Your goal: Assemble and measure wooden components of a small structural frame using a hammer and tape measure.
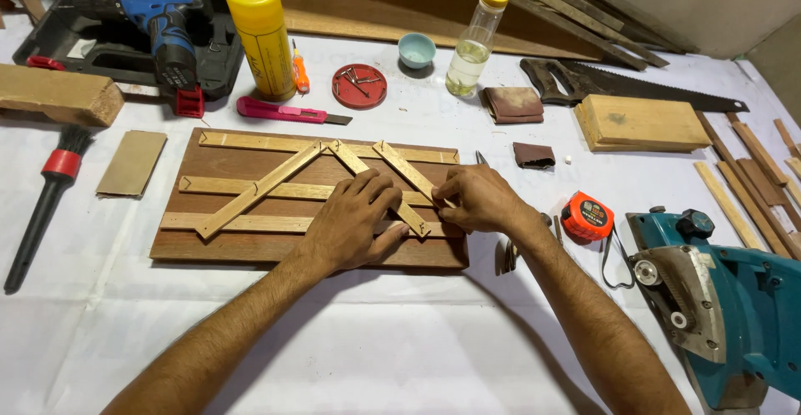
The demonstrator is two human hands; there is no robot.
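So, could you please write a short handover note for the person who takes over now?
Left hand: flat on the thin wooden strips, pressing them onto the brown board.
Right hand: pinching the lower end of the right diagonal strip.
Done: three horizontal strips and the diagonals lie on the board.
Left: whether they are fixed cannot be seen. Nails wait in the red lid.

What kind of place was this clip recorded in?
Most likely a small woodworking bench. A handsaw, a blue cordless drill and a teal power saw surround a wooden board, where both hands press on thin wooden strips.
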